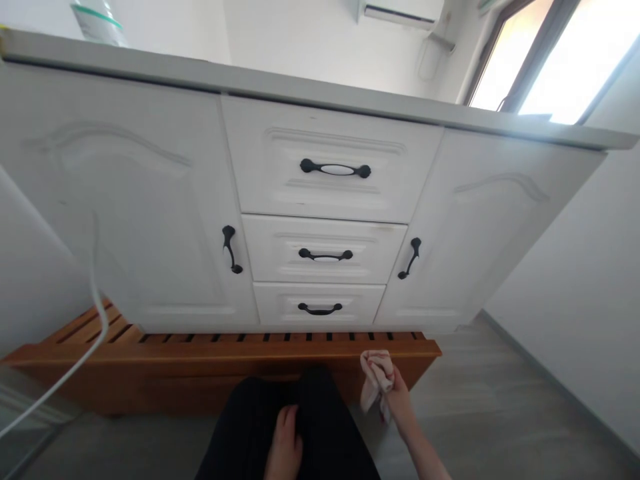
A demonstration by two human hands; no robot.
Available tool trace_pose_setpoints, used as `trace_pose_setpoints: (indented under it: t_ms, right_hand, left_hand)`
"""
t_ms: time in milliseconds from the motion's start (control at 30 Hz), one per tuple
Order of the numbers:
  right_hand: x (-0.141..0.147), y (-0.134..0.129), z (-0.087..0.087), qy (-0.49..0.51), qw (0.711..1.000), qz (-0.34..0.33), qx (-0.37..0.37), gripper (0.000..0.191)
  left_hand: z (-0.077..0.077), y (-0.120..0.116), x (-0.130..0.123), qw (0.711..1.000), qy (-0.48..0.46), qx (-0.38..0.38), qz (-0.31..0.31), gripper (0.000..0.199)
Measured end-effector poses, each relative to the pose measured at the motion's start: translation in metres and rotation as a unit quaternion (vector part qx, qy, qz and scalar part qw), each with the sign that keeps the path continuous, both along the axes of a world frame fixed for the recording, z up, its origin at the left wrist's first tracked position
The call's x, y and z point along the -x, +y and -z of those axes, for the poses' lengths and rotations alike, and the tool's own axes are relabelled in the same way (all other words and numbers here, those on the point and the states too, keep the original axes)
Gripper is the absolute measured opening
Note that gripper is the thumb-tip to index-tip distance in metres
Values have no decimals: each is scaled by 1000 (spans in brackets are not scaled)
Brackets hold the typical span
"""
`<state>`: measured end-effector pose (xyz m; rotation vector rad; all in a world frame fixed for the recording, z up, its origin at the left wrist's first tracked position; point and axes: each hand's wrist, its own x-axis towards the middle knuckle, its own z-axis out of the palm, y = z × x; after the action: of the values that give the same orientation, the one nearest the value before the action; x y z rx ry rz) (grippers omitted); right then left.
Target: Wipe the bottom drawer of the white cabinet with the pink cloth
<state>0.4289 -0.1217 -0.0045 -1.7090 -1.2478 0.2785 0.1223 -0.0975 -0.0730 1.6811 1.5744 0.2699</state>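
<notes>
My right hand (396, 395) grips a crumpled pale cloth (376, 373) with reddish marks, held against the front edge of a low brown wooden bench (230, 353). Part of the cloth hangs down below my fingers. My left hand (286, 437) rests between my dark-trousered thighs (320, 427), its fingers curled together with nothing visible in them. Just behind the bench rises a white cabinet (320, 200) with panelled doors and three drawers, all of them closed.
Black handles (335, 169) stick out from the drawers and doors. A light countertop (330, 103) carries a clear container with a green band (103, 27) at left. A white cable (95, 333) hangs at left. Grey floor (465, 400) lies at right; a window (550, 60) is above.
</notes>
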Motion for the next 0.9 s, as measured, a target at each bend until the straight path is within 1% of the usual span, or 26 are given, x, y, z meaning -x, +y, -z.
trace_pose_setpoints:
  t_ms: [33, 67, 100, 167, 233, 300, 333, 367, 400, 433, 467, 500, 567, 633, 700, 800, 867, 900]
  right_hand:
    - [4, -17, -2, 77, 997, -4, 6, 34]
    - [8, -34, -7, 165, 986, 0, 9, 41]
    - [13, -51, -13, 256, 967, 6, 12, 47]
    - [25, -80, -33, 415, 910, 14, 15, 57]
    - [40, -99, -59, 552, 833, 10, 32, 61]
    - [57, -103, -83, 661, 749, 2, 51, 67]
    - [66, -100, -94, 697, 715, -2, 54, 69]
    - [75, -94, -103, 720, 692, -8, 52, 70]
    - [84, -88, -110, 734, 678, -18, 45, 69]
    - [93, -80, -116, 742, 669, -31, 38, 69]
    - [103, -73, -120, 747, 662, -48, 38, 69]
    - [113, -66, -122, 750, 657, -67, 42, 68]
    - [134, -57, -124, 746, 659, -91, 40, 67]
    - [154, -52, -124, 729, 678, -98, 8, 63]
    - [171, -52, -121, 707, 698, -105, -32, 59]
    - [186, -54, -117, 691, 711, -120, -38, 61]
    - [188, -53, -117, 679, 721, -135, -38, 61]
    - [188, -53, -117, 663, 734, -140, -48, 59]
  left_hand:
    - [-4, -3, -2, 999, -20, -42, 0, 69]
    - [-9, -7, -6, 996, -45, -83, 0, 65]
    - [-16, -11, -10, 990, -73, -118, 1, 61]
    - [-37, -23, -20, 980, -130, -153, 13, 52]
    - [-67, -37, -30, 967, -181, -173, 45, 45]
    - [-102, -50, -34, 948, -200, -235, 80, 41]
    - [-120, -55, -35, 934, -195, -284, 97, 42]
    - [-138, -60, -34, 914, -189, -342, 106, 43]
    - [-153, -63, -32, 892, -184, -398, 112, 46]
    - [-167, -66, -30, 868, -180, -447, 116, 48]
    - [-178, -67, -27, 852, -175, -478, 122, 49]
    - [-187, -68, -25, 847, -168, -488, 124, 52]
    - [-200, -67, -23, 860, -158, -475, 103, 56]
    - [-205, -64, -22, 872, -154, -461, 54, 59]
    - [-208, -61, -20, 873, -152, -463, 25, 58]
    - [-209, -57, -17, 870, -158, -465, 38, 52]
    - [-211, -55, -15, 867, -196, -455, 49, 40]
    - [-213, -53, -13, 870, -225, -436, 52, 33]
